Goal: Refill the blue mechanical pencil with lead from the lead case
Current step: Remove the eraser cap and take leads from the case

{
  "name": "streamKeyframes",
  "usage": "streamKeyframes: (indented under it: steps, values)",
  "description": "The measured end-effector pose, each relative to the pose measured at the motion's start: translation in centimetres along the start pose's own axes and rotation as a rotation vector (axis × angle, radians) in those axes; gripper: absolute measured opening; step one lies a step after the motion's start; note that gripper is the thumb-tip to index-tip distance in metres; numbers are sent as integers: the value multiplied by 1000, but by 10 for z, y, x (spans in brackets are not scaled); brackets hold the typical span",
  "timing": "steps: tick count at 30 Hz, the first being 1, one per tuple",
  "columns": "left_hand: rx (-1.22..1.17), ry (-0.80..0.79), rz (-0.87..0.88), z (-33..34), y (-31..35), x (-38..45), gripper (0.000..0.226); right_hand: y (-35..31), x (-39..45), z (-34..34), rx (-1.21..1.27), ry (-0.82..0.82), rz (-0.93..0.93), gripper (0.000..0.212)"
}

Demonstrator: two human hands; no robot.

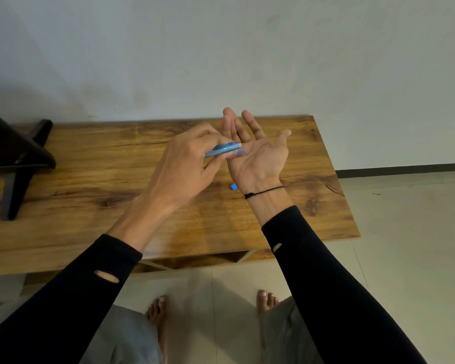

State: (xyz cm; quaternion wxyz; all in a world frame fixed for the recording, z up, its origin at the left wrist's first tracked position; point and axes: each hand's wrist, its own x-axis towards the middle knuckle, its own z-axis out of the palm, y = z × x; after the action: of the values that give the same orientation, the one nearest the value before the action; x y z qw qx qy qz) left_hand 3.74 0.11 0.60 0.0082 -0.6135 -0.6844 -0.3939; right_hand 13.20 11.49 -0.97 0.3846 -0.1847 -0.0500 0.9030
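My left hand (187, 164) grips the blue mechanical pencil (222, 149), which lies almost level with its right end over the palm of my right hand (258, 156). That hand is held flat, palm up and fingers spread, above the wooden table (95, 164). Just under the pencil's end, a small translucent purplish piece (240, 153) sits at my left fingertips; I cannot tell whether it is the lead case. A thin dark line like a lead (247, 154) pokes from it onto the palm. A small blue cap (233, 187) lies on the table below my right wrist.
A dark stand with splayed legs (19, 164) occupies the table's left end. A grey wall runs behind the table. The table's right edge ends near the tiled floor (405, 232). My bare feet are below the front edge.
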Motion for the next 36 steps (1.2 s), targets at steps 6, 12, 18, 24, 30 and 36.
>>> streamKeyframes:
  steps: [6,12,18,24,30,36]
  values:
    - [32,23,36,-1,-3,1,17,-6,2,2,15,-11,-33,95]
    - [6,97,-21,-7,-12,0,13,-23,6,5,27,17,-95,94]
    - [-95,117,-444,13,-36,-11,10,-35,11,3,30,7,-122,95]
    - [-77,38,-702,47,-53,-30,9,-39,13,-1,-1,11,-131,90]
    - [64,31,-744,58,-64,-35,15,-40,11,0,-26,29,-136,90]
    - [-208,203,-648,42,-41,-13,7,-33,5,5,-78,-10,-120,95]
